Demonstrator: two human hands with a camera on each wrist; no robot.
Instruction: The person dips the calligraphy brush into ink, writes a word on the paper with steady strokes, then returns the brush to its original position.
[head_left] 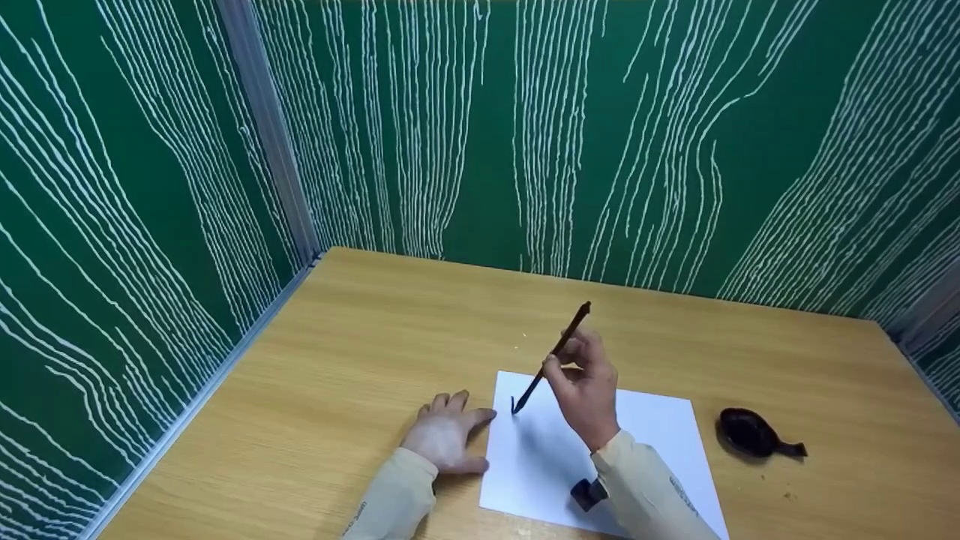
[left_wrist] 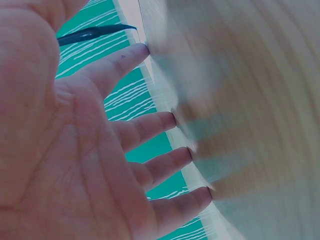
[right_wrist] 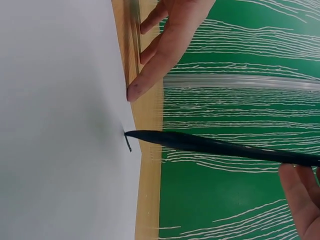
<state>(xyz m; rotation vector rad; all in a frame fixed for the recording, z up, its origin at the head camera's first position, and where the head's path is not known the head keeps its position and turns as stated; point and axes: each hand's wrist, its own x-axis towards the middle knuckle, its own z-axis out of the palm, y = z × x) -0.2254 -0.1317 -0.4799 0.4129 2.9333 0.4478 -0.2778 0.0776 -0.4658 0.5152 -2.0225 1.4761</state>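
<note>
One dark brush [head_left: 568, 334], we note, is pinched by the right hand [head_left: 589, 390], its tip on white paper [head_left: 664, 435]; left hand [head_left: 441, 436] at paper's edge, fingers spread.

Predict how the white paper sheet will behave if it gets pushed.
The white paper sheet is probably floppy, since it looks thin. It may slide readily, lying flat on a smooth-looking, wood-grained table. Its right side could swing round, as the left hand is at its left edge.
</note>
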